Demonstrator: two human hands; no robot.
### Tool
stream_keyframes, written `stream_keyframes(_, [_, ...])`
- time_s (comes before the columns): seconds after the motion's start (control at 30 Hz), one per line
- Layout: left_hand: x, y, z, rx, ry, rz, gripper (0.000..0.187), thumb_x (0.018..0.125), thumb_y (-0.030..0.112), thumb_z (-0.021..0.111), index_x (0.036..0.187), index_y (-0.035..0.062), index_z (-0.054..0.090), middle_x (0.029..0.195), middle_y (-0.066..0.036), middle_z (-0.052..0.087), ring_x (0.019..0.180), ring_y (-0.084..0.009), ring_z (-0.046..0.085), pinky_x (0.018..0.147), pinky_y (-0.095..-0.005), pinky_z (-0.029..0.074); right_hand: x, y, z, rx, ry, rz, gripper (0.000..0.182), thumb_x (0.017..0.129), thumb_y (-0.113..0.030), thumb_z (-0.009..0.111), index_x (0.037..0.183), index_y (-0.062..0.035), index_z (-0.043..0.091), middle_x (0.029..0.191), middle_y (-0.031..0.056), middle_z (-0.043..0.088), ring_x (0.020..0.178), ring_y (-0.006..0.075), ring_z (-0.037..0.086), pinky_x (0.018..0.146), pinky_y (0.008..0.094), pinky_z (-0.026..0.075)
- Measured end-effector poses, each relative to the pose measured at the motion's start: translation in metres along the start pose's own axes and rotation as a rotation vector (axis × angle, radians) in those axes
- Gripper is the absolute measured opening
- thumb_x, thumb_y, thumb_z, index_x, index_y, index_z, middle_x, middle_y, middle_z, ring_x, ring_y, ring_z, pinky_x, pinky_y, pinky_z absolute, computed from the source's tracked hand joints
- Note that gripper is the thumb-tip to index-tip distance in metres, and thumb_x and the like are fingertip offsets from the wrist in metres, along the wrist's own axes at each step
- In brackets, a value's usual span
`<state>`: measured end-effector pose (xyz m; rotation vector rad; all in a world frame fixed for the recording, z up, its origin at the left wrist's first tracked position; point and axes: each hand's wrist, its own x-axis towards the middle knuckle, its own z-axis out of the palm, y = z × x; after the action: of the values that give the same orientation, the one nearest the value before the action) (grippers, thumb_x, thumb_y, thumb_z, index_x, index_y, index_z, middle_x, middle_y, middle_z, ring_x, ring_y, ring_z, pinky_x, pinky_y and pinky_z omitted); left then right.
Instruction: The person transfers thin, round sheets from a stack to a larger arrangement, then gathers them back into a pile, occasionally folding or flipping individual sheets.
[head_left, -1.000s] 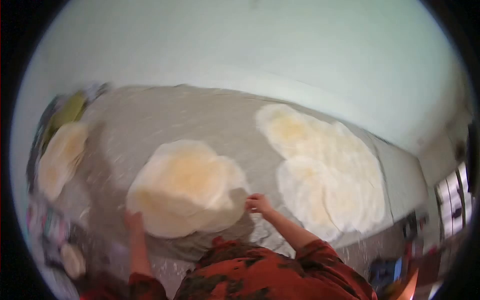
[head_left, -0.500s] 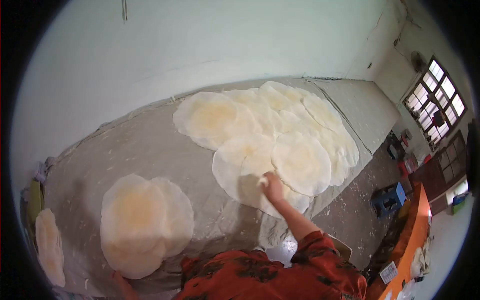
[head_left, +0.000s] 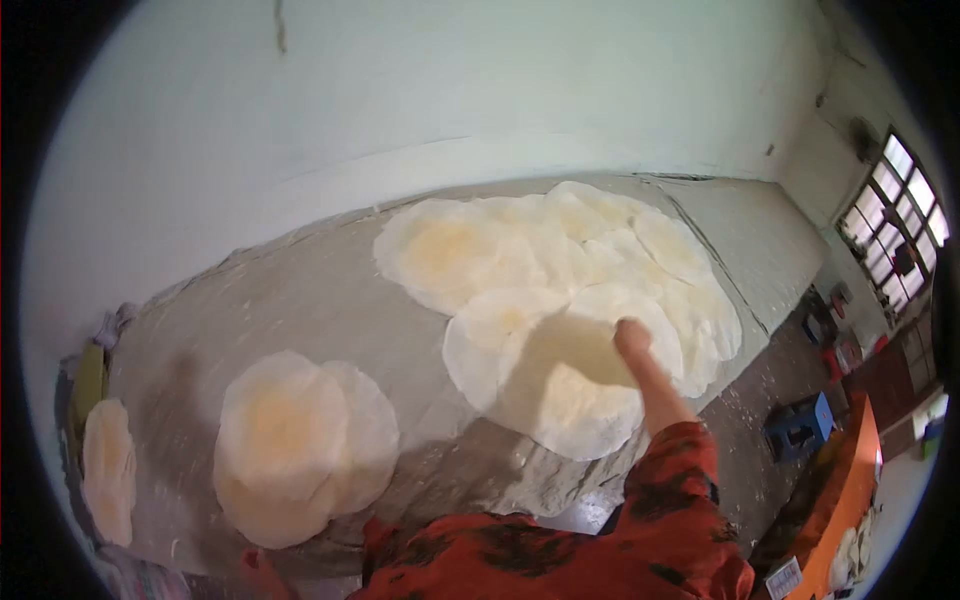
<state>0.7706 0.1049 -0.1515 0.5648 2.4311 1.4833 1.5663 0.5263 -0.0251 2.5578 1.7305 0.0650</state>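
My right hand point(head_left: 632, 338) is closed in a fist over a thin round off-white sheet point(head_left: 600, 300) in the large spread of overlapping sheets. What the fingers hold is hidden, and a broad shadow falls on the sheets below the hand. Yellowish middles and uneven, see-through edges mark many of these sheets. At the bottom edge of the view, my left hand point(head_left: 258, 572) is partly visible and dim. It is just below a smaller pile of round sheets point(head_left: 285, 430). The red patterned sleeve point(head_left: 680, 455) covers my right upper arm.
A grey cloth-like covering point(head_left: 250, 310) lies on the long work surface against the white wall. Another narrow pale sheet stack point(head_left: 108, 470) is at far left. A blue stool point(head_left: 798, 428) stands on the floor at right, near an orange panel point(head_left: 835, 500).
My right hand has moved right and up across the sheets, and a bit of white seen at its fingers no longer shows. The camera view has shifted slightly.
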Motion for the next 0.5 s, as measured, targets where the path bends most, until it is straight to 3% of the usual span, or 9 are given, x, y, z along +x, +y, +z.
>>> stream_keyframes(0.07, [-0.052, 0.091, 0.005, -0.067, -0.010, -0.136, 0.032, 0.078, 0.010, 0.055, 0.108, 0.0043, 0.046, 0.103, -0.006, 0.050, 0.081, -0.0155, 0.051, 0.069, -0.0312, 0.044, 0.015, -0.015, -0.069, -0.003, 0.132, -0.088, 0.021, 0.079, -0.013, 0.046, 0.092, -0.0059, 0.061, 0.095, 0.0164, 0.062, 0.088, 0.0325, 0.061, 0.073, 0.0455, 0.048])
stream_keyframes(0.17, [-0.057, 0.091, 0.019, -0.342, -0.022, -0.119, 0.019, 0.079, 0.010, 0.056, 0.097, 0.0054, 0.051, 0.089, -0.003, 0.052, 0.076, -0.0120, 0.052, 0.066, -0.0266, 0.044, -0.006, -0.071, -0.163, 0.056, 0.334, -0.330, 0.019, 0.079, -0.013, 0.047, 0.090, -0.0082, 0.062, 0.088, 0.0169, 0.062, 0.084, 0.0344, 0.059, 0.070, 0.0439, 0.047])
stream_keyframes(0.27, [-0.061, 0.109, 0.034, -0.455, -0.057, -0.149, 0.020, 0.079, 0.009, 0.056, 0.098, 0.0057, 0.050, 0.090, -0.004, 0.053, 0.077, -0.0140, 0.055, 0.066, -0.0274, 0.047, -0.094, -0.161, -0.241, 0.164, 0.420, -0.516, 0.022, 0.077, -0.008, 0.048, 0.093, -0.0081, 0.063, 0.088, 0.0175, 0.062, 0.080, 0.0349, 0.060, 0.069, 0.0413, 0.048])
stream_keyframes(0.37, [-0.064, 0.127, 0.047, -0.535, -0.144, -0.214, 0.023, 0.083, 0.012, 0.055, 0.103, 0.0058, 0.047, 0.093, -0.006, 0.053, 0.082, -0.0188, 0.058, 0.067, -0.0296, 0.049, -0.150, -0.231, -0.221, 0.501, 0.611, -0.924, 0.028, 0.074, 0.001, 0.047, 0.095, -0.0084, 0.062, 0.087, 0.0141, 0.063, 0.077, 0.0329, 0.061, 0.068, 0.0399, 0.049])
stream_keyframes(0.5, [-0.054, 0.131, 0.060, -0.821, -0.269, -0.377, 0.032, 0.086, 0.019, 0.055, 0.111, 0.0060, 0.041, 0.100, -0.010, 0.051, 0.088, -0.0237, 0.058, 0.071, -0.0340, 0.050, -0.240, -0.334, -0.164, 0.611, 0.517, -1.309, 0.035, 0.068, 0.004, 0.048, 0.101, -0.0031, 0.058, 0.098, 0.0166, 0.060, 0.086, 0.0321, 0.058, 0.072, 0.0396, 0.048])
